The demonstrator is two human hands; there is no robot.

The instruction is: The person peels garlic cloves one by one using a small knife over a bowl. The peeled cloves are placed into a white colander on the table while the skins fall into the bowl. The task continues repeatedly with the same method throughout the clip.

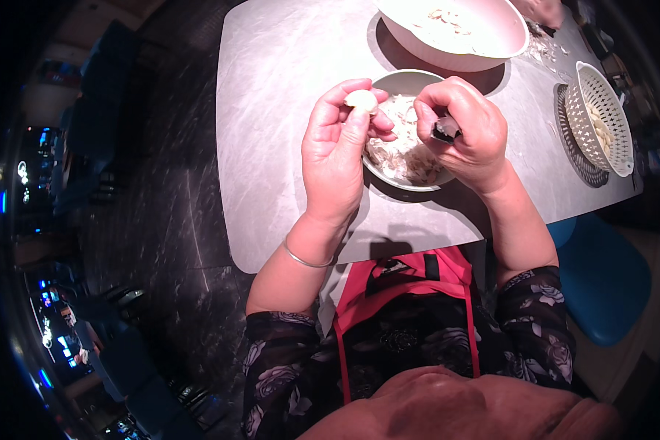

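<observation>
My left hand holds a pale garlic clove between thumb and fingers, above the left side of a bowl. My right hand is curled around a small dark object, mostly hidden in the fist, so its kind is not certain; it may be a small knife. Below both hands stands the light grey-green bowl, which holds a heap of papery garlic skins. The two hands are apart, with the heap showing between them.
A large white bowl with some cloves stands beyond the smaller bowl. On the right, a perforated plastic basket holds peeled garlic cloves. Another person's hand is near loose skins. A blue chair stands at the table's right front.
</observation>
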